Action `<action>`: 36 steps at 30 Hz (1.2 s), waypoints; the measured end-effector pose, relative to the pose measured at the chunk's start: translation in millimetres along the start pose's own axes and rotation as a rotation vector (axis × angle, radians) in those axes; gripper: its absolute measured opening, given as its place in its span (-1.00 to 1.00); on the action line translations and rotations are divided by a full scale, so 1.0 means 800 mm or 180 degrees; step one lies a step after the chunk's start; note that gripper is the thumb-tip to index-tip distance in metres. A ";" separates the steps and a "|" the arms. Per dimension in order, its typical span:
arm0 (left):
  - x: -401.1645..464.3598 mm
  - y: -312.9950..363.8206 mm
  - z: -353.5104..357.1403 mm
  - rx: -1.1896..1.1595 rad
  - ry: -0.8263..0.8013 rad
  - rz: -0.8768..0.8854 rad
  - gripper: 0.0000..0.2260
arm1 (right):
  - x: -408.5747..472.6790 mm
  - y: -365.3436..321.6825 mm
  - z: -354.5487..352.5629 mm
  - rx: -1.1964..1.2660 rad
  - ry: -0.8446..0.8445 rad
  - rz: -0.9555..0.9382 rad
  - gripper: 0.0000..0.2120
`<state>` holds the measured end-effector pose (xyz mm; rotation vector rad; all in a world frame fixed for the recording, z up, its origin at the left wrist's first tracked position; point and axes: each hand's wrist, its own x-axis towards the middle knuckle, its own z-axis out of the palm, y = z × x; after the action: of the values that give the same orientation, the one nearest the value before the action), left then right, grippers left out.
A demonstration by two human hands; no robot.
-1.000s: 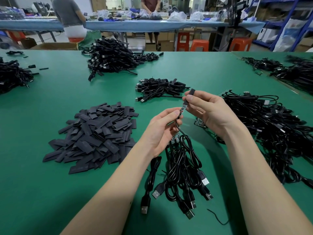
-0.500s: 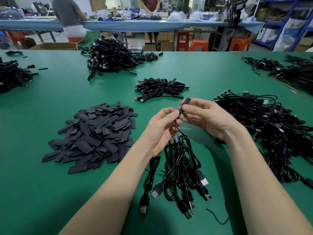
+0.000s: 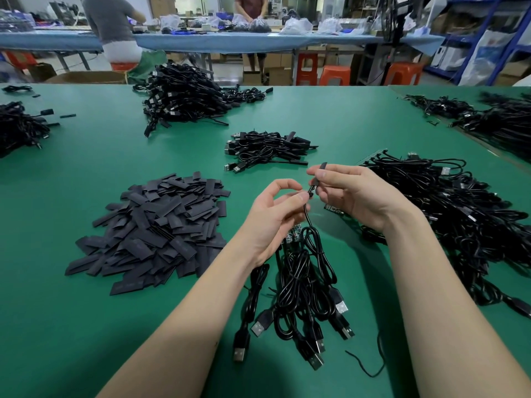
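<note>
Lying nearest you: loose bundle of black USB leads [image 3: 301, 297]. Above it, your left hand [image 3: 275, 222] pinches one thin black cable [image 3: 307, 215]; your right hand [image 3: 353, 196] pinches the short black tube sleeve [image 3: 318, 176] on its tip. Left: heap of flat black sleeves [image 3: 155, 225]. Right: tangled black cable pile [image 3: 459, 211]. Beyond: small cable bundle [image 3: 267, 147].

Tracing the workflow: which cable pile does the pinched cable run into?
The small bundle below the left hand, nearest the person, USB plugs fanned out; the cable, sleeve on its tip, drops into it.
</note>
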<state>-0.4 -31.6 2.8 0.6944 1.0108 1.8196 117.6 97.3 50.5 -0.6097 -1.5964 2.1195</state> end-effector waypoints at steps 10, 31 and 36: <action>-0.001 -0.002 0.007 0.0444 0.0085 0.0359 -0.85 | 0.000 -0.001 -0.002 0.0235 0.0194 0.0099 -0.87; -0.002 -0.004 0.002 0.0571 0.0255 0.0496 -0.80 | -0.005 0.005 -0.008 0.0214 -0.0241 0.0303 -0.88; -0.002 -0.005 0.004 0.0711 0.0206 0.0604 -0.84 | -0.005 0.006 -0.011 0.0259 -0.0298 0.0332 -0.89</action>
<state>4.5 -31.3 0.9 0.8971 1.2398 1.9194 125.7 100.4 44.1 -0.5865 -1.5489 2.3084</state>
